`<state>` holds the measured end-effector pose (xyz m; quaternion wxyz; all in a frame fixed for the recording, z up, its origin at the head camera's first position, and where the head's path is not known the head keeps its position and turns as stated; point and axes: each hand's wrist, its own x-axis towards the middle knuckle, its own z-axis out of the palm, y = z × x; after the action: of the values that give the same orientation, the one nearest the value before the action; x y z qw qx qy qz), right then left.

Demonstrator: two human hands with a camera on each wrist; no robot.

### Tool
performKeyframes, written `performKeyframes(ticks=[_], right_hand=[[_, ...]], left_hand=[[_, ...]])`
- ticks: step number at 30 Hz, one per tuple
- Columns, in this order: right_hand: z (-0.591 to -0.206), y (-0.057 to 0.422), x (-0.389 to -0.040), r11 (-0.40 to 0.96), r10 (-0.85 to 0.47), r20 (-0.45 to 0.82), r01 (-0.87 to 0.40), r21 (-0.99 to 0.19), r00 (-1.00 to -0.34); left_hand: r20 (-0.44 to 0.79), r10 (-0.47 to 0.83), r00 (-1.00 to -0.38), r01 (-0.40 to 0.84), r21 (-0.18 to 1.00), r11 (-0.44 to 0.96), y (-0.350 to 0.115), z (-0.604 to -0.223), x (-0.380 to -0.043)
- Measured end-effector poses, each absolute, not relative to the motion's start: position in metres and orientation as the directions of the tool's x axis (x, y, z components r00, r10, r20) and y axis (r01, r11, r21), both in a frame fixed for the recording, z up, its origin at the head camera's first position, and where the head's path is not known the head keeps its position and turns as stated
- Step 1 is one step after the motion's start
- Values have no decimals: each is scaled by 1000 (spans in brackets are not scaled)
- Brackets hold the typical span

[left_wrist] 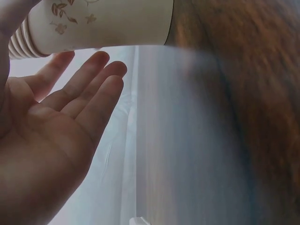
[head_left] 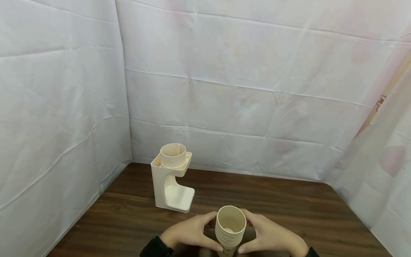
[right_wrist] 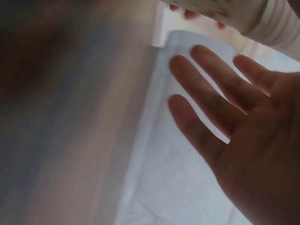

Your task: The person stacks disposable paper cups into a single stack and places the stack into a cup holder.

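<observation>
A stack of several cream paper cups (head_left: pixel 229 232) stands mouth up at the near edge of the head view, between both hands. Brown leaf and flower prints show on the cup's wall (left_wrist: pixel 112 23) in the left wrist view. My left hand (head_left: pixel 194 230) is at the stack's left side, thumb in front, index fingertip by the rim; its fingers (left_wrist: pixel 89 89) look fairly straight. On the other side, my right hand (head_left: pixel 268 233) is spread around the stack. Its fingers (right_wrist: pixel 201 89) are extended, with gaps to the cups. Whether any fingertip touches is hard to tell.
A cream cup holder (head_left: pixel 157 182) with a round tube (head_left: pixel 173 155) on top and a flat base stands beyond my left hand. The brown wooden table (head_left: pixel 273 196) meets white fabric walls (head_left: pixel 224 100) at the back and sides.
</observation>
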<state>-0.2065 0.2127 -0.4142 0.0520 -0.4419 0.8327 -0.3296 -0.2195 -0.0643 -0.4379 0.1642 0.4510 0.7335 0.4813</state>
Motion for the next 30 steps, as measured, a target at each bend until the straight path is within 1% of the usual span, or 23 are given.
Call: performKeyframes(ticks=[2, 6, 11, 20, 30], right_hand=[[-420, 212, -205, 411, -757, 196, -688, -599, -623], [-427, 211, -202, 421, -753, 199, -691, -587, -628], [-433, 210, -203, 414, -758, 230, -724, -552, -610], [-432, 209, -199, 392, -769, 209, -704, -592, -604], [-432, 209, -199, 381, -771, 244, -734, -563, -588]], left_hand=[[198, 817, -541, 518, 844, 139, -65, -437, -220], [202, 815, -543, 537, 829, 152, -67, -437, -221], [207, 814, -543, 547, 823, 156, -66, -437, -223], [213, 822, -528, 561, 814, 149, -66, -437, -222], [217, 816, -536, 537, 833, 132, -65, -435, -221]])
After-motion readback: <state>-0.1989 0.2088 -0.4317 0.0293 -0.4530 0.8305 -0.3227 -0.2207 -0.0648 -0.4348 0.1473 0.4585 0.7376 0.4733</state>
